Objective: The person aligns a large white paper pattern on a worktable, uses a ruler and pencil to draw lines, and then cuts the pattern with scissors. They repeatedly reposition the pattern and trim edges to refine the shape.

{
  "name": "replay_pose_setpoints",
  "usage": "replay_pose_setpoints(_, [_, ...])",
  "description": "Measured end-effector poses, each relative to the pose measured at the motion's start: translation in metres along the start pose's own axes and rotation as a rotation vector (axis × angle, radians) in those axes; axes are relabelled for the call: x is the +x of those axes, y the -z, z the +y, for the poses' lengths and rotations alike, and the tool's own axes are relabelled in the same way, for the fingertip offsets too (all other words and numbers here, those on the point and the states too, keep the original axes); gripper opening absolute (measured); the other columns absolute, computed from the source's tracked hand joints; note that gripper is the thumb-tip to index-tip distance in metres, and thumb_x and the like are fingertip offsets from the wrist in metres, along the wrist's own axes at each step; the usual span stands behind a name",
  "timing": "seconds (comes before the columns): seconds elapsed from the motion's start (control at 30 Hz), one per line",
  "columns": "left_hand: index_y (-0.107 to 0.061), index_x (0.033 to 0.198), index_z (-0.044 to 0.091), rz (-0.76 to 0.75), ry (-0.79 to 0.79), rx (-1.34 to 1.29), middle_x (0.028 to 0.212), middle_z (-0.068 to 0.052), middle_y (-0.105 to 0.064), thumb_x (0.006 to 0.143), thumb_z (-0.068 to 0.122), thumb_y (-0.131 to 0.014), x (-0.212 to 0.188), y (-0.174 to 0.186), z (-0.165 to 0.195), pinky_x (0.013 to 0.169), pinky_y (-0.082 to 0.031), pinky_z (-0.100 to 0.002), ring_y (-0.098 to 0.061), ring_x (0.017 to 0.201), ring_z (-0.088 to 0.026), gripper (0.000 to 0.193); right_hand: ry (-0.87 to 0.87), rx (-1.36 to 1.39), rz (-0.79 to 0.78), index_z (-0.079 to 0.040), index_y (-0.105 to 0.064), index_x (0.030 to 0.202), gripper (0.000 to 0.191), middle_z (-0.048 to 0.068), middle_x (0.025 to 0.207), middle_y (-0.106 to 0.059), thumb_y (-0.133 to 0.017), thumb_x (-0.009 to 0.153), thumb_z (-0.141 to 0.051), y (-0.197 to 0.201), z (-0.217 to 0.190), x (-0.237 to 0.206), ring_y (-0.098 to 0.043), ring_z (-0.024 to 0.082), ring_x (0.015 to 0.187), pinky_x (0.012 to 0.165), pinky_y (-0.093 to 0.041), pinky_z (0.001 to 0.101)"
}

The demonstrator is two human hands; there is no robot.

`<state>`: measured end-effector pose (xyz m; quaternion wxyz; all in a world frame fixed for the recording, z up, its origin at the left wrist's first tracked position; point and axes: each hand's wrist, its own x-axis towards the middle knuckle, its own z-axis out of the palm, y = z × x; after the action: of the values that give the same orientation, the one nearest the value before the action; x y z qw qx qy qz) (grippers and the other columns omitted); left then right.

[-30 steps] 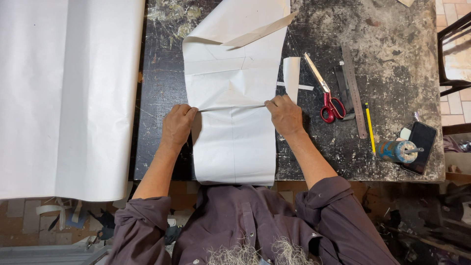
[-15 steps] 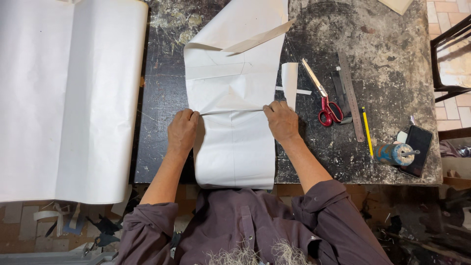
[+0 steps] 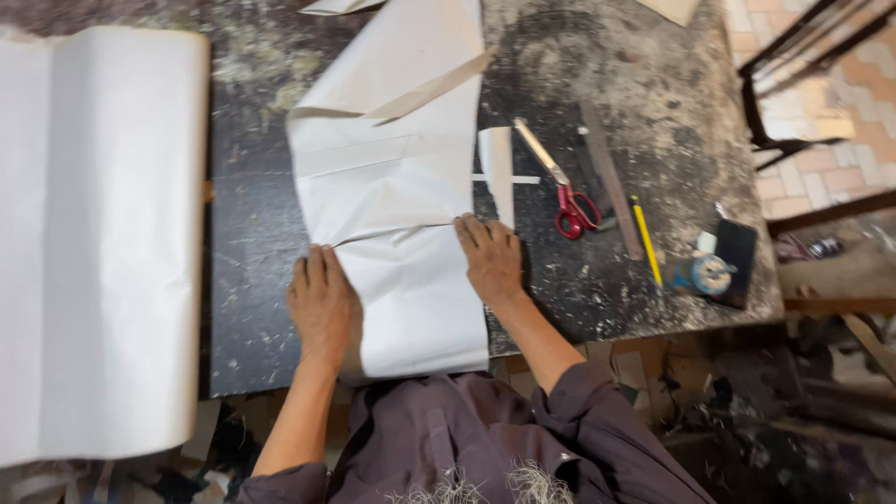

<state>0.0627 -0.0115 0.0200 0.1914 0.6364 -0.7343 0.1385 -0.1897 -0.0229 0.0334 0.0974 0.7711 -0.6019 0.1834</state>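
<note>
Your left hand (image 3: 322, 303) lies flat, fingers spread, on the left edge of the white paper sheet (image 3: 401, 201), and your right hand (image 3: 490, 257) presses flat on its right edge; neither is closed around anything. Both sit at the ends of a crease across the sheet, which lies mid-table (image 3: 252, 243). Red-handled scissors (image 3: 565, 191) rest just right of your right hand. Since half a second ago your hands have barely moved; only the view has shifted.

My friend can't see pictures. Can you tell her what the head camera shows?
Two hands, left hand and right hand, press a fold in a white paper sheet on a dark, scuffed table. Red-handled scissors, a yellow pencil and a wide paper roll lie nearby.
</note>
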Motion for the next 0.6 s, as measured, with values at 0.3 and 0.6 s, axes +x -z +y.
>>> replay_pose_setpoints(0.3, [-0.064,0.132,0.002,0.052,-0.132,0.088,0.138,-0.013,-0.065,0.11,0.011,-0.063,-0.018,-0.002,0.019,0.078,-0.054,-0.045,-0.065,0.121,-0.034,0.024,-0.085,0.153,-0.002,-0.011,-0.061,0.14,0.051,0.004,0.145,-0.056,-0.06,0.09,-0.004,0.007,0.027,-0.024,-0.05,0.028,0.126,0.109,-0.038,0.0463])
replay_pose_setpoints(0.6, [-0.061,0.13,-0.007,0.019,-0.021,0.054,0.132,-0.022,-0.06,0.092,0.01,-0.055,-0.003,-0.049,0.074,0.091,-0.053,-0.049,-0.059,0.113,-0.04,0.042,0.058,0.645,0.114,-0.012,-0.061,0.139,0.049,0.005,0.136,-0.063,-0.071,0.092,-0.006,0.052,0.108,-0.129,-0.066,0.021,0.115,0.099,-0.055,0.038])
